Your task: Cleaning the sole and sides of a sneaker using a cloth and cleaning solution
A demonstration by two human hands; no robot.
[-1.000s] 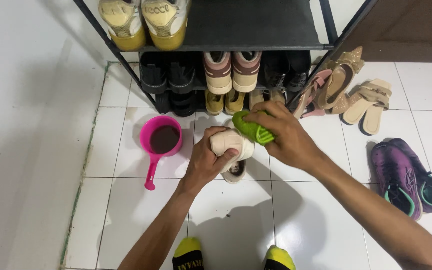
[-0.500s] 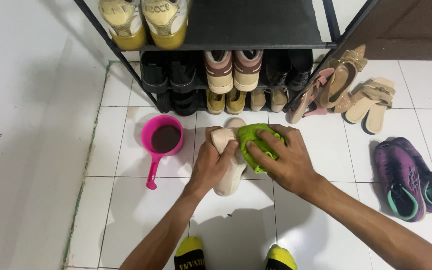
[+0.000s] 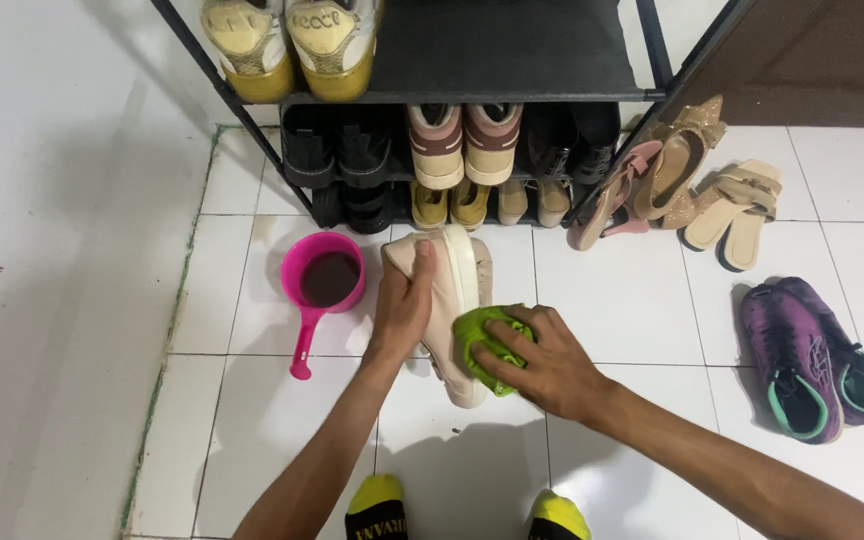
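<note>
Crouching over white floor tiles (image 3: pixel 642 300), with two yellow-toed socks (image 3: pixel 376 505) showing at the bottom edge of the frame. Wiping, by the look of it, the side and sole edge of a cream sneaker (image 3: pixel 452 290) lying near the middle of the frame, tipped onto its side with the toe pointing up toward the rack. Pressing a bright green cloth (image 3: pixel 480 340) against the lower, heel end with the right hand (image 3: pixel 537 365), fingers curled tight around the bunched fabric. Steadying the shoe from the left with the left hand (image 3: pixel 402 305), fingers wrapped over the upper and clamped on it. Looking pale and smooth on the upper, with brownish grime along the off-white sole rim near the toe, so probably calling next for drawing the cloth up along that rim while keeping the shoe pinned. Standing just left of the shoe, a pink dipper (image 3: pixel 322 285) holding dark water. Lying well apart at the right edge, a purple pair of trainers (image 3: pixel 812 355). Filling the upper frame, a black shoe rack (image 3: pixel 492 50) loaded with pairs, with tan sandals (image 3: pixel 737 210) beside it at upper right.
</note>
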